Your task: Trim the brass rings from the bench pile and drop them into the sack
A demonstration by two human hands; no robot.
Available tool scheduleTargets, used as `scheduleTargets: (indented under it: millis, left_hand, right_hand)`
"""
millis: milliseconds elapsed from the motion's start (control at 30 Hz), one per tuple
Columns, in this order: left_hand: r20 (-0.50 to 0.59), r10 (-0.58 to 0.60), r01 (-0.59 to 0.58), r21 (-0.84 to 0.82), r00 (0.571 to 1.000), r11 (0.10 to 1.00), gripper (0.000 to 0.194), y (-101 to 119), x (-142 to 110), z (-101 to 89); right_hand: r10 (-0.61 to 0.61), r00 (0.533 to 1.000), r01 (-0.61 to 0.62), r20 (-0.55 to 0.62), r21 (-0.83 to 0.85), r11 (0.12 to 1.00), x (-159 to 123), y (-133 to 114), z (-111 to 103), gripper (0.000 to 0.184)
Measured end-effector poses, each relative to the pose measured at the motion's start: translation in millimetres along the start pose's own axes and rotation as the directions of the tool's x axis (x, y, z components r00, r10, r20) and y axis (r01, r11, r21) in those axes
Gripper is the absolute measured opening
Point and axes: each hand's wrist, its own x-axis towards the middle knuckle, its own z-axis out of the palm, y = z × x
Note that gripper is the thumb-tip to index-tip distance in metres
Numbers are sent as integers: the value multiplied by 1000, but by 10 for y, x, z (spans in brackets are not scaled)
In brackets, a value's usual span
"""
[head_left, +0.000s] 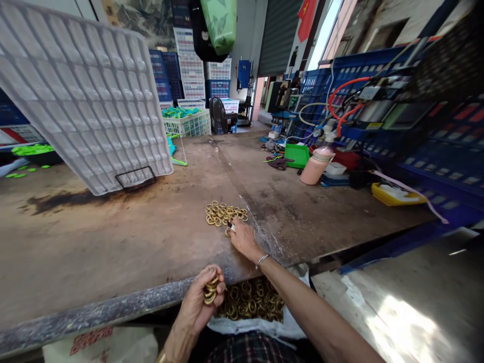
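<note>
My left hand (202, 297), just over the table's front edge, is curled round several brass-coloured rings (210, 291). On the table ahead, my right hand (244, 238) reaches to the near side of a small pile of the same rings (219, 213), its fingers drawn together. A small white piece with a dark tip (232, 227) shows at those fingers; whether it is held or worn I cannot tell. One ring (227, 232) lies right beside the fingertips. Below the table edge, between my forearms, a white sack (260, 326) holds many more rings.
A ridged clear plastic tray panel (94, 101) stands tilted at the left in a black wire stand (136, 177). To the right are a pink bottle (316, 166), a green tray (297, 155) and a yellow tray (397, 194). Stacked crates (191, 75) fill the back.
</note>
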Motion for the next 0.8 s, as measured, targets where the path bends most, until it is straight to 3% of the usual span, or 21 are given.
scheduleTargets:
  millis: [167, 233, 300, 367, 433, 533, 600, 667, 800]
  left_hand:
    - [-43, 16, -16, -3, 999, 1000, 23, 21, 89, -2]
    - [-66, 84, -76, 117, 994, 990, 24, 10, 115, 31]
    - [-98, 231, -187, 333, 968, 924, 21, -5, 138, 68]
    - [-83, 410, -297, 562, 908, 772, 20, -14, 158, 99]
    - [-7, 529, -366, 715, 848, 596, 22, -14, 178, 123]
    - [121, 543, -406, 800, 831, 442, 22, -14, 203, 149]
    - [171, 504, -410, 813, 846, 412, 17, -28, 213, 162]
    - [198, 487, -421, 812, 851, 405, 15, -55, 213, 168]
    - [163, 488, -398, 812, 857, 427, 15, -101, 204, 155]
  right_hand:
    - [-8, 1000, 7, 5, 83, 997, -137, 142, -19, 17]
    - [-12, 1000, 11, 0, 177, 984, -204, 179, -36, 16]
    - [-10, 1000, 12, -8, 321, 947, -281, 190, -57, 12]
    - [17, 1000, -22, 15, 509, 861, -368, 173, -80, 8]
    - [57, 992, -120, 113, 694, 710, -462, 136, -103, 8]
    - [49, 936, -337, 348, 847, 411, -594, 77, -142, 15]
    - [-1, 889, -443, 457, 862, 247, -656, 50, -168, 19]
    - [-44, 865, -489, 501, 858, 154, -692, 32, -188, 19]
    - [-38, 873, -474, 486, 865, 162, -719, 7, -192, 15]
